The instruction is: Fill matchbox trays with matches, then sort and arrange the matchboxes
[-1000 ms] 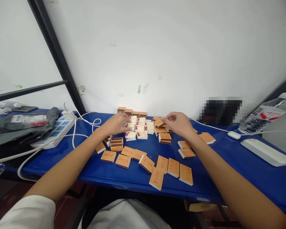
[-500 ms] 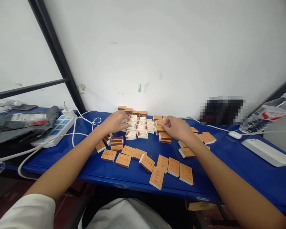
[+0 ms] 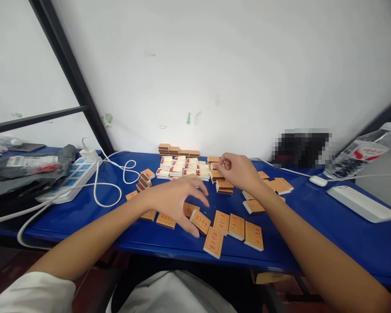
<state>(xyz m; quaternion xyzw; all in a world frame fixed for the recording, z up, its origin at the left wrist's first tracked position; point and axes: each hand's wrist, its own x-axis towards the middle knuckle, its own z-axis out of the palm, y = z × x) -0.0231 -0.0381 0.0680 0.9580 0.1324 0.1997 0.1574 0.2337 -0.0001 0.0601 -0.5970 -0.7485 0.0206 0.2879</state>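
Many orange matchboxes lie on a blue table point(image 3: 345, 243). My left hand point(image 3: 176, 200) hovers over the near row of closed matchboxes point(image 3: 228, 228), fingers spread and reaching down, nothing in it. My right hand point(image 3: 237, 170) rests farther back beside a small stack of closed boxes point(image 3: 224, 186), its fingers curled in a pinch; what it pinches is too small to make out. Open trays of red-tipped matches point(image 3: 182, 167) sit in rows at the back, left of my right hand.
A white power strip point(image 3: 72, 177) with looping white cables point(image 3: 111, 187) lies at the left, next to a grey bag point(image 3: 29, 167). At the right are a white flat device point(image 3: 361, 203), a white mouse point(image 3: 317, 181) and a plastic water bottle point(image 3: 365, 156). A white wall stands behind.
My left hand has left the open trays at the back and come toward me, spreading over the near row of boxes. My right hand stayed near the small stack.
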